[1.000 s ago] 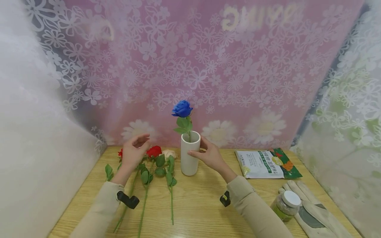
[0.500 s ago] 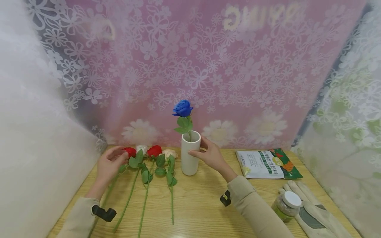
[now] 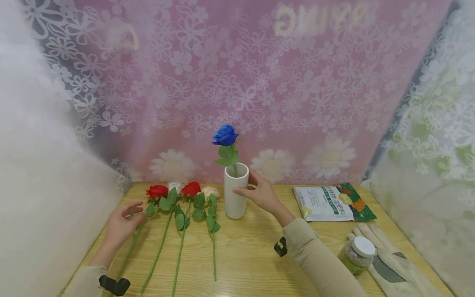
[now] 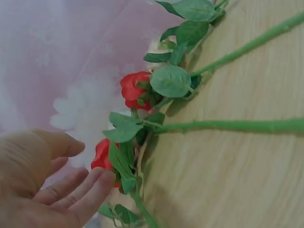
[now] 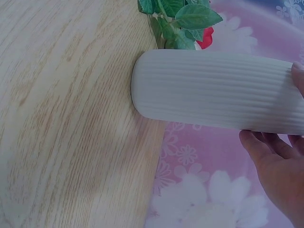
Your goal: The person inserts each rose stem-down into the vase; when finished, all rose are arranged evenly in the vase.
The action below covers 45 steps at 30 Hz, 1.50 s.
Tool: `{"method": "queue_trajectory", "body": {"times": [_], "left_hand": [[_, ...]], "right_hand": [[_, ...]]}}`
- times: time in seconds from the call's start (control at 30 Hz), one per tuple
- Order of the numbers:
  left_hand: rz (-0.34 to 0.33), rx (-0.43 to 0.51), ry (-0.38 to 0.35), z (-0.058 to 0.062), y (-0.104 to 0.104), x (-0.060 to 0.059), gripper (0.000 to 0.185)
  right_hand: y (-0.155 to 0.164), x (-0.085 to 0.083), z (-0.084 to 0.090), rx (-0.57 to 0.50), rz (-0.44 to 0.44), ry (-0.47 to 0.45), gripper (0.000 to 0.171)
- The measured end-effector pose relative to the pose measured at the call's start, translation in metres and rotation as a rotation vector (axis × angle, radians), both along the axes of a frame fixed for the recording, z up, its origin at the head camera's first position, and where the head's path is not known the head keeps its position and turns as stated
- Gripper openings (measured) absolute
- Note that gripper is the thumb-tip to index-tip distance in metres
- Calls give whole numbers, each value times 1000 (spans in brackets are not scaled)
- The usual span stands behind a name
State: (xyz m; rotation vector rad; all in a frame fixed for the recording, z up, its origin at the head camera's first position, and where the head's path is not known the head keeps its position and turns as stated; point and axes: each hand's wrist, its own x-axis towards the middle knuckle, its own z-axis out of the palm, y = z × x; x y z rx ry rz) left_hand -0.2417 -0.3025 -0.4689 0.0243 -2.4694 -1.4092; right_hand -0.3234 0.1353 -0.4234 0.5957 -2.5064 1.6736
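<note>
Stems of the artificial roses (image 3: 159, 243) lying on the tabletop (image 3: 245, 255) at nine o'clock of the ribbed white vase (image 3: 235, 194) look light and bendy, best pinched mid-stalk by the left hand (image 3: 120, 225), fingers loosely spread, while the right hand (image 3: 261, 194) curls around the probably breakable vase.

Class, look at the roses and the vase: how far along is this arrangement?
Done: one blue rose stands in the white vase. In hand: the right hand holds the vase near its rim, and the left hand reaches for the leftmost red rose. Left: the other roses lie on the table.
</note>
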Motion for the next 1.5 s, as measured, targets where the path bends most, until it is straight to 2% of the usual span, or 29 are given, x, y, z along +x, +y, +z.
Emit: {"method": "queue_trajectory", "body": {"times": [0.17, 0.3, 0.43, 0.6, 0.8, 1.03, 1.1, 1.33, 1.5], "left_hand": [[12, -47, -47, -8, -8, 8, 46], [28, -78, -48, -14, -12, 10, 46], [56, -138, -29, -19, -16, 10, 44], [80, -197, -56, -25, -21, 9, 45], [72, -263, -64, -32, -29, 9, 48], [21, -337, -119, -31, -28, 5, 52], [6, -355, -114, -30, -26, 4, 51], [-34, -299, -165, -25, -29, -2, 54], [-14, -280, -209, -22, -35, -4, 56]], "right_hand": [[0, 0, 1, 12, -1, -4, 85], [0, 0, 1, 20, -4, -11, 85], [0, 0, 1, 19, -7, -14, 86], [0, 0, 0, 25, -10, -15, 86], [0, -1, -1, 33, -5, -9, 85], [0, 0, 2, 33, -18, -18, 85], [0, 0, 2, 29, -17, -12, 84], [0, 0, 2, 27, -11, 7, 85], [0, -1, 1, 34, -15, -4, 86]]}}
